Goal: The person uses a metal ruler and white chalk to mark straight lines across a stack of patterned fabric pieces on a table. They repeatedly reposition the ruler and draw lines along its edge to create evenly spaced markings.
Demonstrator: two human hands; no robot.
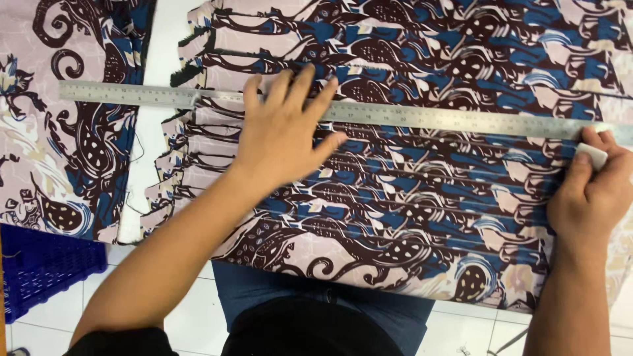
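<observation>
A long steel ruler [428, 118] lies across a patterned fabric [409, 59] of blue, dark brown and pale pink. My left hand [283, 132] lies flat with fingers spread, pressing on the ruler near its middle. My right hand [590, 191] sits at the ruler's right end and grips a small white piece of tailor's chalk [591, 155] against the ruler's lower edge. Below the ruler the fabric carries several parallel lines and strips.
A second piece of the same patterned fabric [72, 145] lies at the left, under the ruler's left end, with a white table strip [158, 59] between. A blue plastic crate [46, 264] stands on the white tiled floor [191, 316] at lower left.
</observation>
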